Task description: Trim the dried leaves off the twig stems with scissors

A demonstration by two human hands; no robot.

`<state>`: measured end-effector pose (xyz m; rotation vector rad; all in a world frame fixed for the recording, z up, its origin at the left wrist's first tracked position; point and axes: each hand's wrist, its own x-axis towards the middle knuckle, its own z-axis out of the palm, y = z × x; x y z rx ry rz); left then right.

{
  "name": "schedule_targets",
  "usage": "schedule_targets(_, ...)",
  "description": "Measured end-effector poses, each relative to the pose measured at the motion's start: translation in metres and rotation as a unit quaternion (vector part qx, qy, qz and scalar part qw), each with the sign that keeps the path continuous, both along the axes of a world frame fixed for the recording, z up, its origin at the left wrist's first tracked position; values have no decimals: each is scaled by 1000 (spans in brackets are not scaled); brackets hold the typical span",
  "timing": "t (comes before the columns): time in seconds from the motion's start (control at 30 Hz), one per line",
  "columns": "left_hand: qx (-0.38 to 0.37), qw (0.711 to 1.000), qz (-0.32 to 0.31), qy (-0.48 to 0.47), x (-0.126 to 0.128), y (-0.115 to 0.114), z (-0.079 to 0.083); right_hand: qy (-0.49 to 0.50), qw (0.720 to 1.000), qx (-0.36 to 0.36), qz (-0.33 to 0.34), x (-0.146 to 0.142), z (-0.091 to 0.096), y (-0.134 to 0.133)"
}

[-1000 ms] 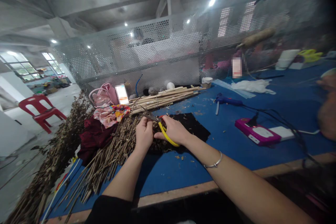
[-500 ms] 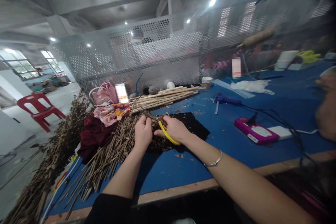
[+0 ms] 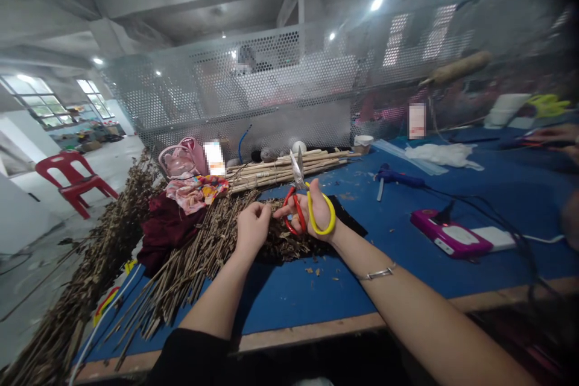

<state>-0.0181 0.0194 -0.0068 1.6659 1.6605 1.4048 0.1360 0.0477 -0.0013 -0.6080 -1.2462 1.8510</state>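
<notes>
Two hands work over the blue table (image 3: pixel 294 301). Since a second ago the scissors (image 3: pixel 301 205) have swung from lying low, blades aimed at the twigs (image 3: pixel 190 259), to standing upright with tips raised clear above the twigs. Noted: the left hand (image 3: pixel 252 228) is a closed fist on a few stems at the right end of the twigs, knuckles up, forearm running straight in from the near edge. Noted: the right hand (image 3: pixel 319 212) sits just right of the twigs, fingers through the red and yellow loops and gripping them firmly, wrist cocked back, blades close together. One bracelet (image 3: pixel 377 273) rings that forearm. Beyond the twigs lie pale sticks (image 3: pixel 280 170); farther beyond, a mesh screen (image 3: pixel 271 90).
</notes>
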Motion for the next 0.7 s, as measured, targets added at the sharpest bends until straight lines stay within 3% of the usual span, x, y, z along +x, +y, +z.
schedule_targets(0.3, 32, 998, 32, -38, -2, 5, -7, 57, 996, 32, 60, 4, 6, -10)
schedule_targets(0.47, 78, 995, -25, -58, 10, -5, -3, 84, 995, 45, 5, 0, 5, -8)
schedule_targets(0.6, 57, 991, -81, -91, 18, -9, -5, 56, 997, 36, -33, -1, 4, -4)
schedule_targets(0.7, 49, 991, -87, -90, 17, -7, -8, 12, 998, 36, -51, -2, 3, -2)
